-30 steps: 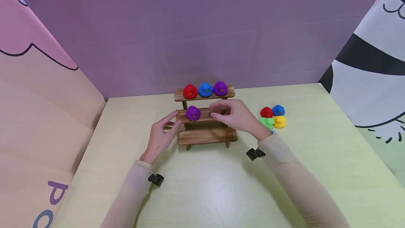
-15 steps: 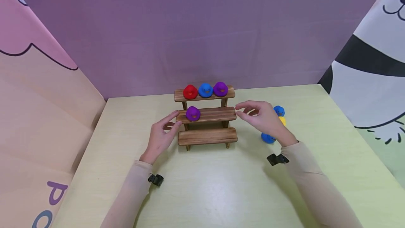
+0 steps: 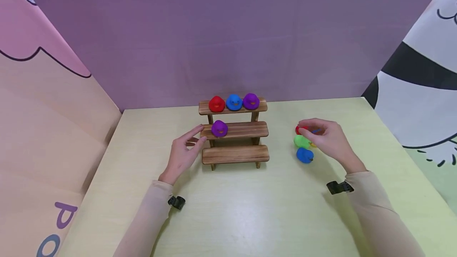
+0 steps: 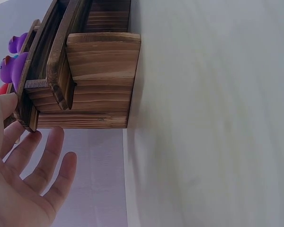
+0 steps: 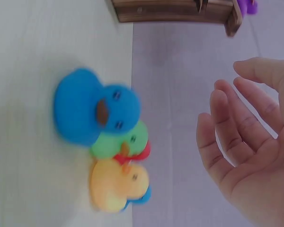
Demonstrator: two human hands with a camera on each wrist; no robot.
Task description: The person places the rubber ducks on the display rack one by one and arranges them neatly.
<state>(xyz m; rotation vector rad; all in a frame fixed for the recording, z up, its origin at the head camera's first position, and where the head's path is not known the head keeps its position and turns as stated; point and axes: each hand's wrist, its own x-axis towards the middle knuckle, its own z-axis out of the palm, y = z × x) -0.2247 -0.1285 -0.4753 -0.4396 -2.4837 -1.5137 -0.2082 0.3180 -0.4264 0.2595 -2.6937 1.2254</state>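
A three-tier wooden shelf (image 3: pixel 235 154) stands mid-table. Its top tier carries a red duck (image 3: pixel 216 104), a blue duck (image 3: pixel 234 102) and a purple duck (image 3: pixel 251 101). Another purple duck (image 3: pixel 219 128) sits at the left of the middle tier. My left hand (image 3: pixel 196 135) rests open with its fingertips at that tier's left end. My right hand (image 3: pixel 308 129) hovers open over a cluster of ducks on the table to the right: red (image 3: pixel 298 129), green (image 3: pixel 301 141) and blue (image 3: pixel 304 155). The right wrist view shows the blue duck (image 5: pixel 90 111), a yellow duck (image 5: pixel 116 189) and my empty hand (image 5: pixel 236 118).
The yellow-green table (image 3: pixel 250 217) is walled by a purple backdrop behind, a pink panel at left and a white cartoon panel at right. A bare stretch of table lies between me and the shelf. The shelf's bottom tier holds nothing.
My right hand left the middle tier and swung right to the loose ducks. The left hand stayed at the shelf's left end. The view shifted slightly.
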